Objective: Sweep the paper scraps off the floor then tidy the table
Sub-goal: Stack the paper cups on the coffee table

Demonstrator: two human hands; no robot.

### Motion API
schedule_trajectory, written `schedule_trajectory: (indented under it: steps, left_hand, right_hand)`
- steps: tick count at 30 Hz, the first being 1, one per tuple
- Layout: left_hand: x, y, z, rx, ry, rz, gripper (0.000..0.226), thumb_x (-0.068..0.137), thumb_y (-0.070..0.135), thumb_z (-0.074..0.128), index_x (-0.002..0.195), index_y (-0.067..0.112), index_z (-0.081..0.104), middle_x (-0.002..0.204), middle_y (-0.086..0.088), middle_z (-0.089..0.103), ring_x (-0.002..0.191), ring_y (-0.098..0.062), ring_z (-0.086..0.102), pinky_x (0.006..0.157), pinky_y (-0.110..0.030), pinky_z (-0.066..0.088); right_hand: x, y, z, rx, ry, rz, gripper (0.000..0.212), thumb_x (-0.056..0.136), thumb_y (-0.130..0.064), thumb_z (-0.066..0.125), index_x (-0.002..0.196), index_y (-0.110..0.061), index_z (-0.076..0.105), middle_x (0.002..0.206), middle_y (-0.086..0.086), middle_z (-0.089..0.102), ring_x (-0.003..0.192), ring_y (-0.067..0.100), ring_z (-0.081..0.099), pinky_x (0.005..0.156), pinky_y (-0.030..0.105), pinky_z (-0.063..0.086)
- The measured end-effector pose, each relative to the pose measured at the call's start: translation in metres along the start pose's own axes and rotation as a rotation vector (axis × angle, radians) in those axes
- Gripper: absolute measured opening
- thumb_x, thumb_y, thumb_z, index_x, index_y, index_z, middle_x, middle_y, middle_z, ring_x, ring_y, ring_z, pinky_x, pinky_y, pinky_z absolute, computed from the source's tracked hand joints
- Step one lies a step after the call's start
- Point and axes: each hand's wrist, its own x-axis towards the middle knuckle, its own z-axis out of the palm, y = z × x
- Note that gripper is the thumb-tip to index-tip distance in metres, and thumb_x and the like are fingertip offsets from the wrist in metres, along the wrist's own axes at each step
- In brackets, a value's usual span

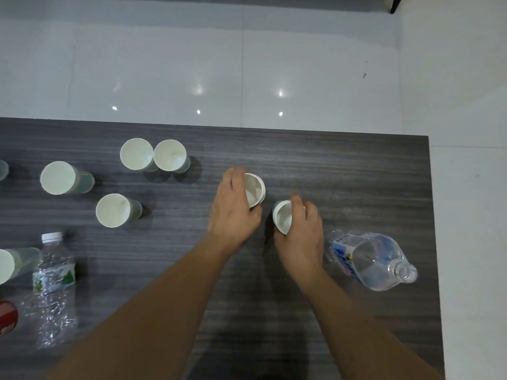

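On the dark wood-grain tabletop (343, 174), the left hand (233, 212) is wrapped around one white paper cup (255, 187), and the right hand (301, 237) grips a second cup (282, 218) just beside it. Four more cups stand well apart to the left, two of them touching (153, 154). An uncapped clear bottle (375, 259) lies on its side near the right hand. A capped water bottle (53, 272) stands at the left edge.
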Motion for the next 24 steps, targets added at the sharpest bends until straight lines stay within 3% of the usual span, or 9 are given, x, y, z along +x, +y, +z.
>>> schedule_trajectory:
  steps: [5, 9, 14, 19, 21, 24]
  left_hand:
    - [-0.009, 0.01, 0.01, 0.103, -0.206, 0.149, 0.068, 0.073, 0.018, 0.076, 0.131, 0.014, 0.041, 0.126, -0.004, 0.046, 0.108, -0.024, 0.051, 0.083, -0.034, 0.047]
    - [-0.036, -0.007, 0.0, 0.095, -0.173, 0.041, 0.065, 0.076, 0.022, 0.068, 0.134, 0.014, 0.04, 0.125, -0.006, 0.048, 0.111, -0.027, 0.049, 0.084, -0.04, 0.048]
    - [-0.074, -0.037, -0.054, -0.075, 0.171, -0.188, 0.083, 0.069, 0.035, 0.068, 0.14, 0.007, 0.037, 0.131, -0.012, 0.046, 0.117, -0.028, 0.043, 0.095, -0.038, 0.041]
    - [-0.077, -0.084, -0.135, -0.145, 0.522, -0.305, 0.079, 0.069, 0.035, 0.065, 0.137, 0.004, 0.04, 0.13, -0.016, 0.049, 0.121, -0.03, 0.042, 0.103, -0.035, 0.032]
    - [-0.071, -0.104, -0.157, -0.141, 0.559, -0.329, 0.078, 0.069, 0.029, 0.07, 0.137, 0.004, 0.04, 0.13, -0.015, 0.048, 0.122, -0.031, 0.042, 0.105, -0.037, 0.032]
    - [-0.06, -0.13, -0.172, -0.123, 0.478, -0.339, 0.08, 0.069, 0.025, 0.073, 0.139, 0.004, 0.038, 0.132, -0.015, 0.046, 0.123, -0.029, 0.041, 0.105, -0.036, 0.032]
  right_hand:
    - [-0.009, 0.008, -0.003, 0.032, -0.067, 0.039, 0.079, 0.083, -0.024, 0.074, 0.151, -0.022, 0.034, 0.133, 0.009, 0.046, 0.118, 0.028, 0.049, 0.089, 0.037, 0.045]
    - [-0.006, 0.0, -0.002, 0.03, -0.073, 0.065, 0.084, 0.077, -0.024, 0.075, 0.151, -0.023, 0.034, 0.133, 0.011, 0.047, 0.117, 0.032, 0.051, 0.092, 0.039, 0.045]
    - [-0.022, -0.048, -0.004, 0.153, -0.012, 0.024, 0.099, 0.082, -0.043, 0.075, 0.159, -0.028, 0.014, 0.137, 0.005, 0.045, 0.122, 0.025, 0.049, 0.097, 0.036, 0.041]
    - [-0.03, -0.137, 0.014, 0.417, 0.199, -0.054, 0.099, 0.076, -0.039, 0.083, 0.156, -0.025, 0.027, 0.128, 0.003, 0.051, 0.119, 0.015, 0.048, 0.093, 0.019, 0.033]
    - [-0.022, -0.17, 0.018, 0.462, 0.249, -0.112, 0.097, 0.075, -0.037, 0.084, 0.155, -0.022, 0.03, 0.129, 0.005, 0.053, 0.12, 0.015, 0.048, 0.095, 0.015, 0.031]
    - [-0.002, -0.207, 0.024, 0.433, 0.269, -0.195, 0.093, 0.078, -0.04, 0.081, 0.154, -0.018, 0.033, 0.133, 0.007, 0.052, 0.122, 0.016, 0.048, 0.095, 0.019, 0.033]
